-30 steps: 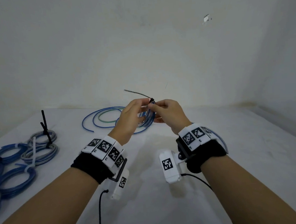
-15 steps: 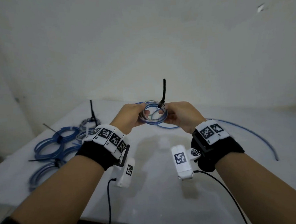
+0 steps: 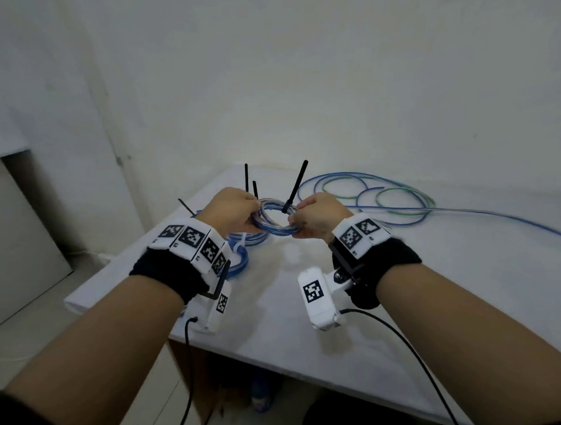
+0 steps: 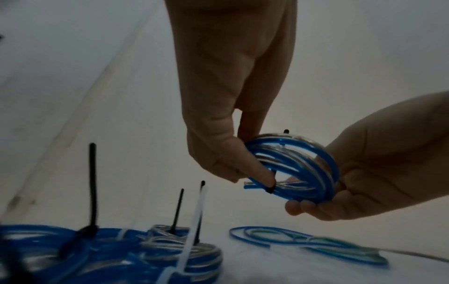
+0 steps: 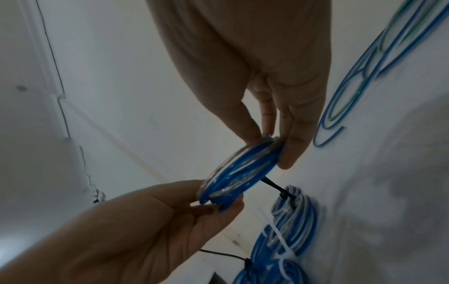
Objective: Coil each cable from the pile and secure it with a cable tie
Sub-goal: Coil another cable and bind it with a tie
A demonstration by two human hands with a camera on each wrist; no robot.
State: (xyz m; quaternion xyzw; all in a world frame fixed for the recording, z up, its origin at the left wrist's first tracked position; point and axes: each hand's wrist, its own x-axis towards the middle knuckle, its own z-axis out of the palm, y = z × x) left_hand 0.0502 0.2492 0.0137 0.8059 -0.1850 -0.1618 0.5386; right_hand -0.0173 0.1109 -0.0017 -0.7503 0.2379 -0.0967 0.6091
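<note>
A small coil of blue and clear cable point(image 3: 275, 224) hangs in the air between both hands, above the white table point(image 3: 312, 325). My left hand point(image 3: 254, 214) pinches its left side, thumb and fingers curled on the strands point(image 4: 257, 173). On the opposite side my right hand point(image 3: 297, 216) grips the coil point(image 5: 240, 173) between thumb and fingers. A black cable tie point(image 3: 295, 186) wraps the coil, and its tail stands up beside my right thumb. Its band point(image 4: 271, 189) crosses the strands near my left thumb.
Several tied coils point(image 3: 242, 247) with black and white tie tails point(image 4: 92, 184) lie under my left wrist, near the table's left edge point(image 3: 81, 300). Loose blue and green cable point(image 3: 386, 196) sprawls at the back right. The floor drops away on the left.
The view has swung left and both hands have carried the coil left, over the tied coils. The tie's tail now stands up between the hands.
</note>
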